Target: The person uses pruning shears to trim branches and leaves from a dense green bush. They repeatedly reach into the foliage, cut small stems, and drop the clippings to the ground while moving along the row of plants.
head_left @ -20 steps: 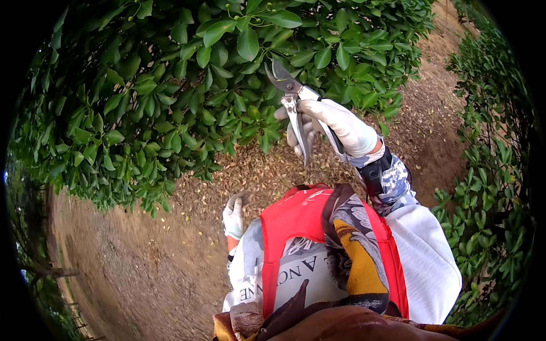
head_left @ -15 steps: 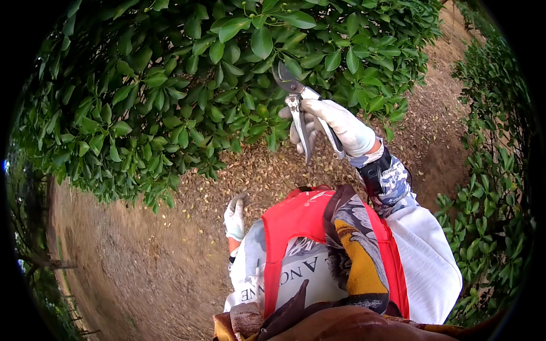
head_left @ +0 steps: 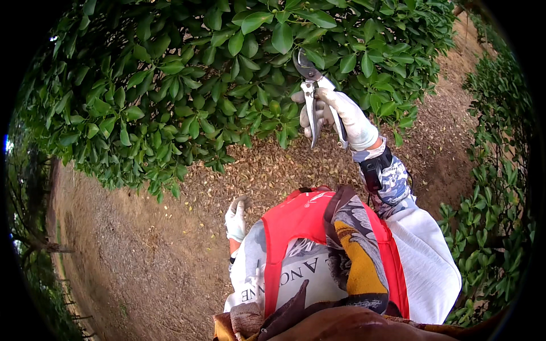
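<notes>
Along the near edge of a dense green bush (head_left: 170, 102), the right hand (head_left: 348, 116), in a pale glove, holds pruning shears (head_left: 310, 94) up close to the foliage. Tool points up and slightly left; its dark blade (head_left: 307, 68) lies at the outer leaves, and I cannot tell whether it touches any. No stem made out between the cutting edges. The two metal handles stand apart, lower ends well separated. Grip: thumb side laid over the right-hand handle, fingers curled behind the tool toward the other one; wrapped on the shears, not squeezed fully in. Handling, by judgement: mostly metal, so stiff, fairly weighty for its size, hardly fragile; the handles look smooth and may slip a little under glove fabric. Best hold is low on both handles, behind the pivot, fingers kept off the blade. Leaves near it look light and pliant, easily bent or torn. Left hand (head_left: 235, 220), also gloved, hangs low beside the red vest (head_left: 298, 219), well apart from shears and bush; fingers loosely extended, a little bent, nothing seen in them. Dark band (head_left: 372, 169) near the right wrist. Patterned scarf (head_left: 364, 267) across the vest. Brown ground (head_left: 267, 165) below, strewn with dry leaves; a second hedge (head_left: 483, 216) farther right.
</notes>
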### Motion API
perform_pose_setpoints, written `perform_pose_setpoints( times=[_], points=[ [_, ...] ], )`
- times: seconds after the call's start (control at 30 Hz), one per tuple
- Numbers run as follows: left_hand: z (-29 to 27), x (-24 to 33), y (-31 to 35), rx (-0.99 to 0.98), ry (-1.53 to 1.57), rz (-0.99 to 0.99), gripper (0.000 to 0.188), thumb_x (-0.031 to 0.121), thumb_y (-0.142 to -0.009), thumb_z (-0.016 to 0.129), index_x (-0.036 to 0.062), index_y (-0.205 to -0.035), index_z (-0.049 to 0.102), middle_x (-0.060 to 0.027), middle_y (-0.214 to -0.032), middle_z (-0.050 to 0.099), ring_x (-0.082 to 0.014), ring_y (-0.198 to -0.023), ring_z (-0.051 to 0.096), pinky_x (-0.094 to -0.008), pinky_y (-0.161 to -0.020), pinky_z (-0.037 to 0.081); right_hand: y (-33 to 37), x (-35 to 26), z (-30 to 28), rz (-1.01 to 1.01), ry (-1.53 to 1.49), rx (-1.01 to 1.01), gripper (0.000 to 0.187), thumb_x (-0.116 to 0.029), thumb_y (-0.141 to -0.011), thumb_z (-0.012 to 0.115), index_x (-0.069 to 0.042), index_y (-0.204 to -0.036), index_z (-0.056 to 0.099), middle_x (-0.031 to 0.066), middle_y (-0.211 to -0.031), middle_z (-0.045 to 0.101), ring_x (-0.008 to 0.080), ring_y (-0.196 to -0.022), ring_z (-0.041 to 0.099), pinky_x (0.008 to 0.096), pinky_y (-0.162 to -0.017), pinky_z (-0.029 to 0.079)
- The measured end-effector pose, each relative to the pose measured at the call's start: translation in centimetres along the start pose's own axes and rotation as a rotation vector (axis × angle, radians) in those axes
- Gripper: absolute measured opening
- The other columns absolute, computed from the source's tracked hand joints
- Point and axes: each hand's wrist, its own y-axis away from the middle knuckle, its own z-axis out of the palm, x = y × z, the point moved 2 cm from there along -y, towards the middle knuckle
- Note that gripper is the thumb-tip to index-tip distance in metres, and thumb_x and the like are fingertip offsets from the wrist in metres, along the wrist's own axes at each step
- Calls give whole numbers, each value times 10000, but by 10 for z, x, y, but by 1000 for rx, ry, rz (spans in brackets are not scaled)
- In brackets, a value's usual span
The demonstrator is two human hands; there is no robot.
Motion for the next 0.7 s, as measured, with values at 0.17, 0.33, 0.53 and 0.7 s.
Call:
perform_pose_setpoints(
  times=[0.17,0.33,0.53,0.7],
  points=[
    [-2,0,3,24,-38,22,312,206,-1045,577,-28,-1242,640,-128,-1162,701,-213,-1054,679,-340,-931,540,-2,-5,1,-25,87,23,657,-549,-1033,436,37,-1296,576,105,-871,695,189,-751,699,301,-648,553],
    [-3,2,6,29,-37,-3,322,234,-1043,586,-2,-1255,644,-109,-1171,706,-194,-1067,673,-320,-909,534,-4,-7,0,-47,97,51,643,-539,-1039,431,41,-1262,595,82,-819,673,160,-691,666,279,-608,523],
    [-5,1,7,38,-75,-27,353,254,-1042,584,-9,-1271,636,-128,-1176,708,-212,-1052,681,-340,-936,532,-6,-6,-5,-79,105,24,652,-537,-1039,429,56,-1251,598,66,-794,650,136,-650,624,262,-580,494],
    [-6,-3,7,33,-52,11,359,251,-1043,581,-23,-1269,632,-141,-1168,707,-225,-1052,684,-353,-951,535,-10,-3,-2,-27,63,11,703,-573,-1025,421,65,-1270,584,78,-820,671,148,-681,642,285,-620,515]
  ],
)
